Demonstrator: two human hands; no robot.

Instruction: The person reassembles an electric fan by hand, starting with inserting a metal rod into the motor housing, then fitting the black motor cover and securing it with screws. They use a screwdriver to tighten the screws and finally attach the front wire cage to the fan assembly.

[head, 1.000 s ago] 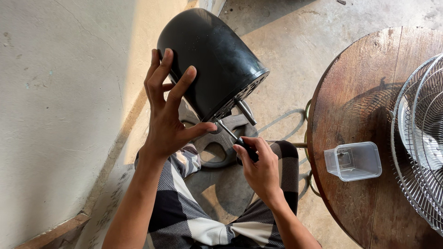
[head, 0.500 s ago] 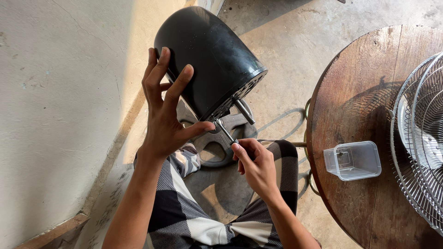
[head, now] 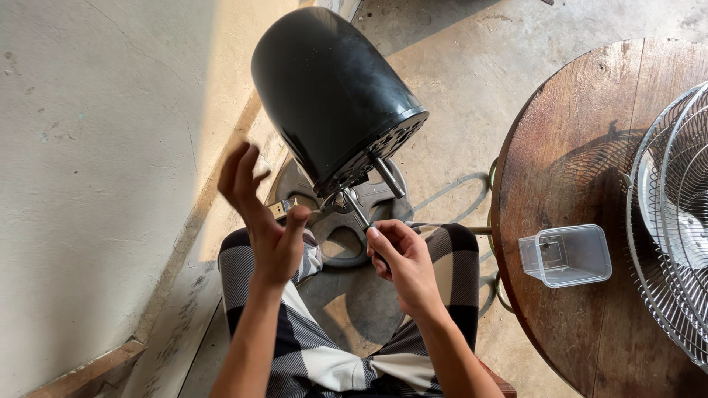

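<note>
A black domed fan motor housing [head: 332, 88] tilts on its stand above a round grey base [head: 346, 214] on the floor. My left hand [head: 262, 214] is off the housing, fingers spread, just below and left of it. My right hand [head: 402, 262] grips a screwdriver [head: 359, 212] whose shaft reaches up to the housing's vented underside. My legs in checked cloth lie beneath both hands.
A round wooden table [head: 582, 147] stands at the right, with a clear plastic container [head: 566, 255] on it and wire fan grilles [head: 675, 214] at its far right edge. A pale wall [head: 96, 147] rises on the left over a concrete floor.
My left hand has let go of the black housing and dropped down and away, fingers open. My right hand stays on the screwdriver, its tip still at the housing.
</note>
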